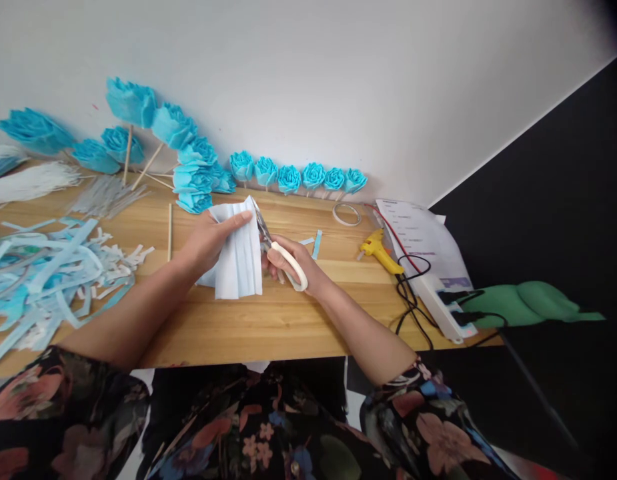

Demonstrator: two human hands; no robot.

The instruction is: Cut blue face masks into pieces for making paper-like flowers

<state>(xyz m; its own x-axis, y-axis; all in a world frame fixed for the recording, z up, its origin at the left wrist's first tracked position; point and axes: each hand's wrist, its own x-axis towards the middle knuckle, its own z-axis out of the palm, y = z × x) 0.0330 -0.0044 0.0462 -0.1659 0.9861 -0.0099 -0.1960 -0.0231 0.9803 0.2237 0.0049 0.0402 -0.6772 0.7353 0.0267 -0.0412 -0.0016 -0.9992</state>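
Note:
A pale blue pleated face mask (237, 267) is held up over the middle of the table. My left hand (211, 237) grips it near its top edge, thumb lying on the front. White-handled scissors (294, 265) are in my right hand (293, 260), its fingers wrapped round the handles. The metal blades point up and to the left, along the mask's right edge. Just right of the hands, two small blue strips (317, 245) lie on the wood.
Blue flowers (289, 179) line the wall, some on sticks. Cut strips (53, 267) are heaped at the left. To the right are a tape roll (347, 214), a yellow glue gun (381, 251), papers (428, 237), black cables and a white power strip (435, 307).

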